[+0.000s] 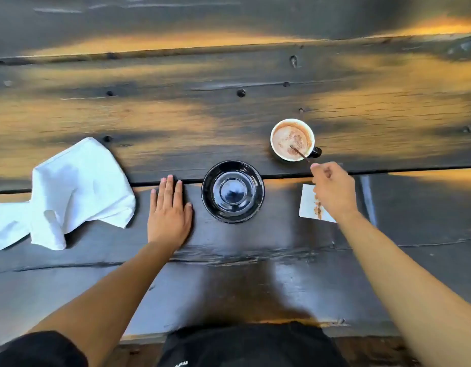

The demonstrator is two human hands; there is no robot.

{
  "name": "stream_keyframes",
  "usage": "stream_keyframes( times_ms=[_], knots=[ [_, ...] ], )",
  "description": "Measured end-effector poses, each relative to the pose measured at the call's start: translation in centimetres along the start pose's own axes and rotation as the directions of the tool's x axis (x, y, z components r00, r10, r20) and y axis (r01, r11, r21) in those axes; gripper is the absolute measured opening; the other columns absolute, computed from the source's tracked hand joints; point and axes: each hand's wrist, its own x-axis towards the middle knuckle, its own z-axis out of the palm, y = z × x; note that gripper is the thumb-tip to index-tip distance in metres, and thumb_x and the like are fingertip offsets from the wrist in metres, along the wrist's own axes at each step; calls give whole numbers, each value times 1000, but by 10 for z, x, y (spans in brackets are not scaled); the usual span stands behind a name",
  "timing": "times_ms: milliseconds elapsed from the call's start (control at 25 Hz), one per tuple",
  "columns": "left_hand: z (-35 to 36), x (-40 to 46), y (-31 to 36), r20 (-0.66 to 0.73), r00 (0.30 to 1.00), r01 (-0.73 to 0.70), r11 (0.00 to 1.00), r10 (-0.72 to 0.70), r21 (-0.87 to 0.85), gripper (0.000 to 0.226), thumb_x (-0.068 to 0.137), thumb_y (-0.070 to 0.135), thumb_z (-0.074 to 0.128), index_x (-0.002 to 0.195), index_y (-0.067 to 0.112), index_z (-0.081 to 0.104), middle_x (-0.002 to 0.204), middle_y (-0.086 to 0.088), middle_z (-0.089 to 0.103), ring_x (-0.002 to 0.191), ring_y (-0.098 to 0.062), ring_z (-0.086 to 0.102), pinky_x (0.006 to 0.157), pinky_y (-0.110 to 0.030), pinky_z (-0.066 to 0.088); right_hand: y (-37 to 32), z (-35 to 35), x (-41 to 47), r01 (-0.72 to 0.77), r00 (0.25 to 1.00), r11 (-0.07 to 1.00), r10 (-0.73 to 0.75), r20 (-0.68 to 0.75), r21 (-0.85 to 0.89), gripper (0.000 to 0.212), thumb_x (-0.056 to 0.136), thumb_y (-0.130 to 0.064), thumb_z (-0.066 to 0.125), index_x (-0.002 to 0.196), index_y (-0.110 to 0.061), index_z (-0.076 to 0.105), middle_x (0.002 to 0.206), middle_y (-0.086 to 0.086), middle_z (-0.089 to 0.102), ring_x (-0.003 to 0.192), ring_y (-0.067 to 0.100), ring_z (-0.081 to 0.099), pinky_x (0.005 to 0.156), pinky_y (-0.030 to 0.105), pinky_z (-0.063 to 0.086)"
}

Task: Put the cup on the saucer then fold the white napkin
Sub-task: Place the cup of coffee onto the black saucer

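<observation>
Cup [292,139] stands on the worktop [176,102] just beyond my right grip [332,190], off the black saucer [233,191], which lies between my two grips. A stained paper slip [309,205] lies under the right grip. White napkin [70,192] sits crumpled outside my left grip [169,210]. Right grip pinches the stirrer [299,152] (its tip in the cup); left rests flat, fingers straight.

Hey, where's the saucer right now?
In the head view the black saucer sits empty on the dark wooden table, just right of the flat left hand, with the cup beyond it to the right.
</observation>
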Motion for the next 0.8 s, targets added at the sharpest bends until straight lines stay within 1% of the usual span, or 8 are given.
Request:
stream_keyframes(
  times_ms=[40,120,200,280,400,480,680,800],
  knots=[
    [3,3,1,2,1000,14,1000,-14,8,64,98,34,30,153,1,33,163,-20,26,153,-35,20,125,-53,13,-3,2,7,-19,1000,1000,20,-15,8,39,89,-54,52,85,-18,66,79,-3,68,82,28,69,80,48,58],
    [9,6,0,-31,999,16,1000,-15,4,65,99,34,28,155,2,30,165,-19,22,154,-34,17,125,-53,12,-5,5,20,-18,1000,1000,18,-14,-2,46,89,-58,49,83,-16,67,76,0,68,78,26,67,81,46,56],
    [16,3,-1,-58,998,4,1000,-4,-2,64,98,34,30,155,3,30,165,-18,21,155,-32,17,125,-53,11,-7,8,26,-19,1000,1000,19,12,18,39,92,-51,52,84,-17,69,76,-1,68,74,18,63,75,38,52],
    [16,3,-3,-64,998,-1,1000,-1,-23,65,98,35,32,155,4,31,166,-17,21,155,-32,16,125,-53,11,-5,8,28,41,999,999,-41,5,-13,30,94,-43,56,84,-17,69,74,-4,66,68,8,57,69,29,47],
    [17,3,-4,-86,996,-2,1000,0,-26,65,97,35,33,154,4,32,166,-17,21,155,-32,16,126,-53,11,-8,7,23,116,993,991,-118,-22,-71,21,95,-30,61,83,-15,70,69,-10,64,62,-1,53,67,23,44],
    [16,4,-3,-79,997,4,1000,-6,-31,66,97,35,33,154,4,32,166,-17,21,155,-32,16,125,-54,11,-9,7,20,128,990,988,-133,-53,-81,20,94,-29,62,80,-16,68,66,-12,62,61,-1,53,66,25,45],
    [16,4,-3,-75,997,23,999,-26,-31,66,96,36,33,154,4,32,166,-16,21,155,-32,15,125,-54,12,-6,2,7,126,984,991,-131,-119,-51,23,91,-34,64,73,-20,66,61,-12,61,61,8,53,69,46,57],
    [16,3,-3,-76,997,26,999,-29,-33,67,95,37,33,154,4,33,166,-17,21,155,-32,15,125,-53,11,-3,2,-3,110,986,993,-114,-124,-41,21,91,-32,64,74,-21,69,68,-5,66,65,12,58,71,47,58]
  ],
)
